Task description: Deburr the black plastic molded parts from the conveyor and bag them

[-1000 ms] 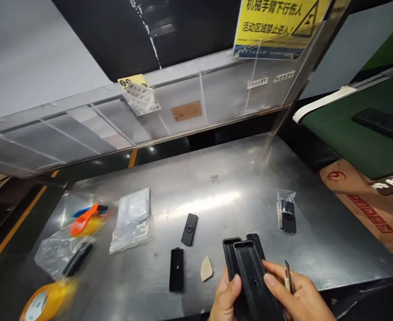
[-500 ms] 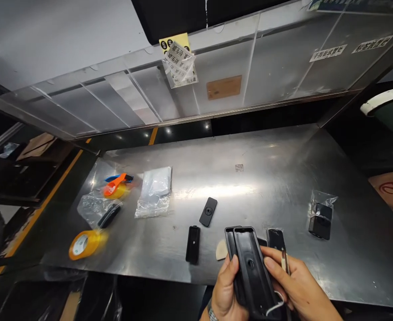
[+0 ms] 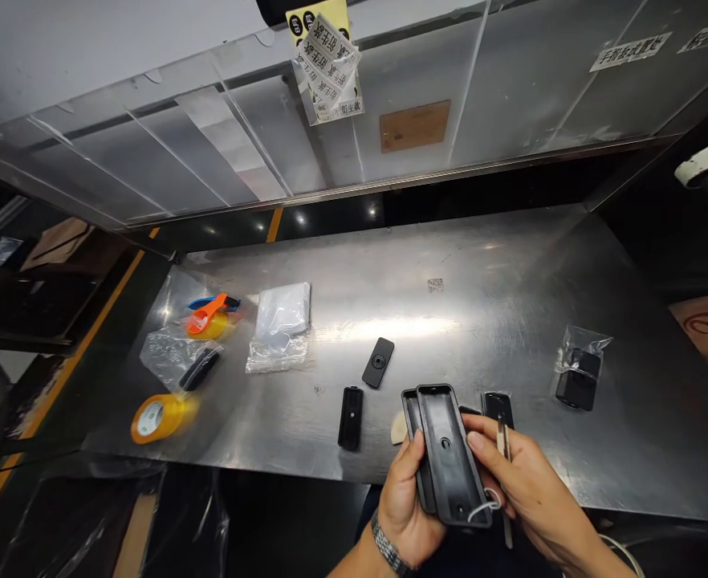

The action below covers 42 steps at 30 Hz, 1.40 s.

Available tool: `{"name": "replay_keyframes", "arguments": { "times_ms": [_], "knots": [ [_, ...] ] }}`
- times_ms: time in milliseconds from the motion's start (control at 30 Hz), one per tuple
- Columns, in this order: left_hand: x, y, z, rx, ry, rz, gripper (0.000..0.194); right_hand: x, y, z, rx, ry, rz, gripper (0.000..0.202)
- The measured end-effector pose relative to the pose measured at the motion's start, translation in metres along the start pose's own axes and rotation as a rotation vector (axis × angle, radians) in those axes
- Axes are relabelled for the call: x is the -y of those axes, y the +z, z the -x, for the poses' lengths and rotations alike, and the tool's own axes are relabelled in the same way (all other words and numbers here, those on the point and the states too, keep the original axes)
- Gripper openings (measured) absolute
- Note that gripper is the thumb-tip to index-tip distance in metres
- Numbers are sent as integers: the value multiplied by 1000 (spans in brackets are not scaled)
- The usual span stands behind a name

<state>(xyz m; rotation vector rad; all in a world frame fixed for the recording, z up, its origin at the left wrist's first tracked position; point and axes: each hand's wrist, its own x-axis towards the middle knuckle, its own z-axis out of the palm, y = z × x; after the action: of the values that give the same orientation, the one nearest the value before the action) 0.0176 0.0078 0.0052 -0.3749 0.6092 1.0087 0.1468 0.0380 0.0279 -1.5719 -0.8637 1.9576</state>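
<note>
Two long black plastic cases sit side by side in front of me, overlapping. My left hand [image 3: 411, 498] is closed around them, thumb on the edge of the left case [image 3: 413, 409]. The right case [image 3: 450, 449] faces up, showing its hollow inside and a small round hole. A white cord loop [image 3: 487, 504] hangs at its lower end. My right hand [image 3: 526, 474] is closed, its fingertips touching the right case's edge. Between its fingers stands a slim metal tool [image 3: 504, 441], whose exact kind I cannot make out.
On the metal table [image 3: 366, 265] lie a small black case [image 3: 350, 417], a flat black cover [image 3: 378, 363] and a bagged black item [image 3: 579, 377]. Orange tape rolls [image 3: 160, 417] and a stack of clear bags [image 3: 282, 317] are left. A shelf [image 3: 414, 177] overhangs the back.
The view has tilted down slightly, so things on the table sit higher. Both hands have raised the cases a little, and more of their lower ends shows. The grip stays the same.
</note>
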Motion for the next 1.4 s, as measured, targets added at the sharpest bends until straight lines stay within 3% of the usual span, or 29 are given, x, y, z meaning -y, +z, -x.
{"name": "replay_keyframes", "arguments": {
  "times_ms": [233,433,567,700,900,1067,1400],
  "knots": [
    [1,-8,2,-38,66,24,31,-3,2,3,19,-8,8,60],
    [0,-10,8,23,81,-28,36,-2,7,9,1,-15,-3,53],
    [-3,-7,12,135,-33,-45,62,-3,6,11,-93,-19,-16,53],
    [-7,-6,14,106,48,57,58,-4,-3,14,-182,-14,-47,59],
    [-13,-13,14,138,-65,90,83,1,-11,17,-245,14,-58,52],
    [-19,-14,18,138,-60,88,75,6,-11,15,-148,68,-80,61],
    [-22,-17,22,158,2,69,69,0,-8,5,-94,63,-129,60]
  ]
}}
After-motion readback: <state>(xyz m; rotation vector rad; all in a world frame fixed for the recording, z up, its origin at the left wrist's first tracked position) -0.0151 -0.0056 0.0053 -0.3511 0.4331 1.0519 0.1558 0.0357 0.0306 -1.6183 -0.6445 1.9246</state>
